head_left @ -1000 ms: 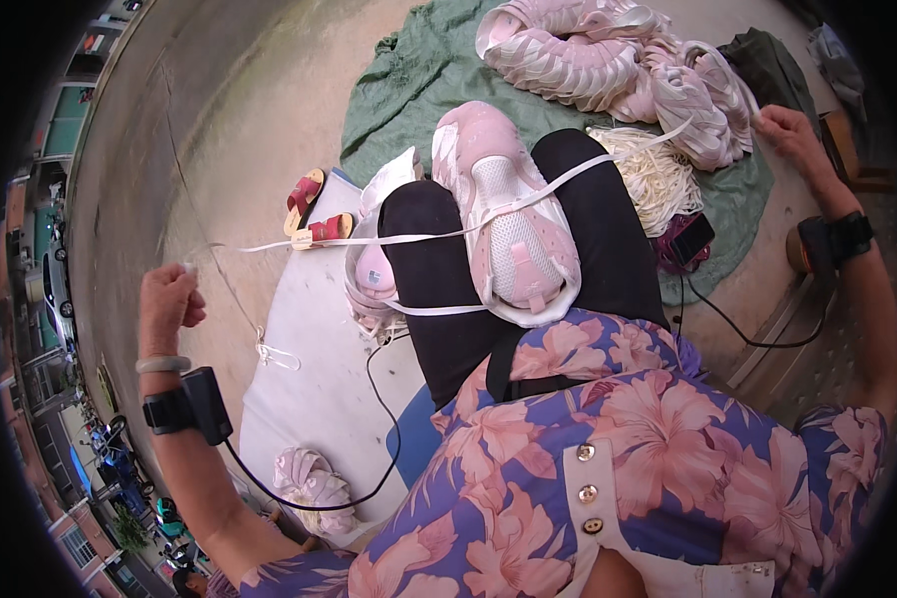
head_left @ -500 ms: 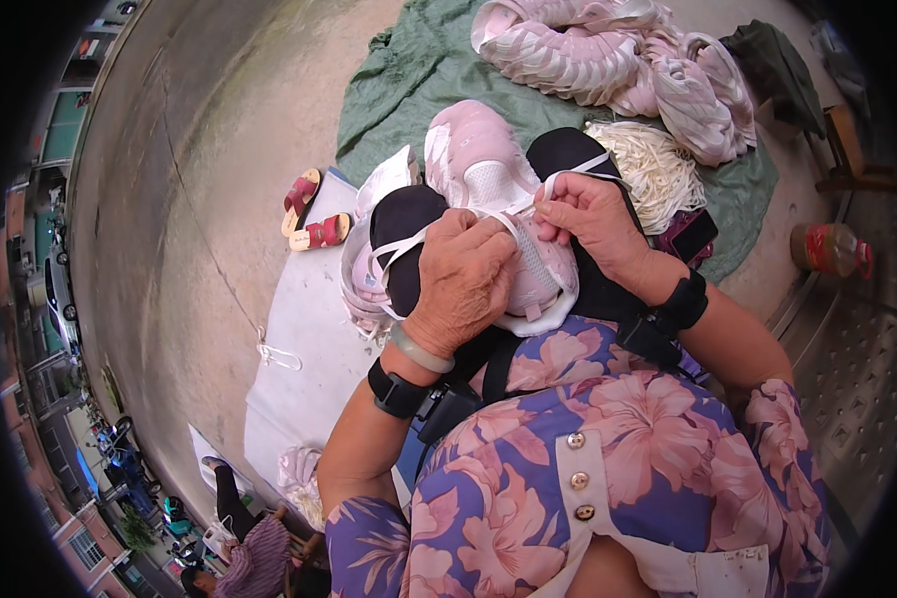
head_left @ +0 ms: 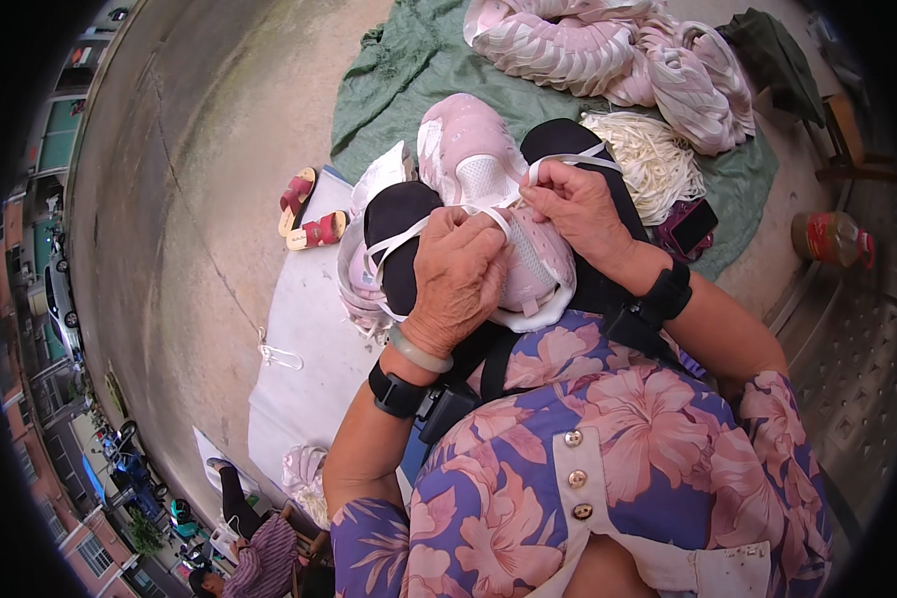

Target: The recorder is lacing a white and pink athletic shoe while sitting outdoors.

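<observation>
A pink and white shoe upper (head_left: 470, 142) lies across my lap between my black-clad knees, its toe pointing away from me. A flat white shoelace (head_left: 396, 239) runs through it, one length trailing over my left knee and another over the right. My left hand (head_left: 458, 264) is closed with fingers pinched on the lace at the upper's left side. On the other side, my right hand (head_left: 583, 209) pinches the lace between thumb and forefinger near the eyelet edge. The eyelets under my fingers are mostly hidden.
Beyond my knees, a green cloth (head_left: 398, 90) bears a pile of pink-white uppers (head_left: 568, 55), a heap of white laces (head_left: 652, 164) and a phone (head_left: 689, 227). Red sandals (head_left: 317, 229) lie left, a plastic jug (head_left: 827, 239) right. Another person (head_left: 259, 558) sits at lower left.
My right hand has shifted slightly up and left along the lace, still pinching. My left hand stays almost in place on the upper. The whole view has drifted a little.
</observation>
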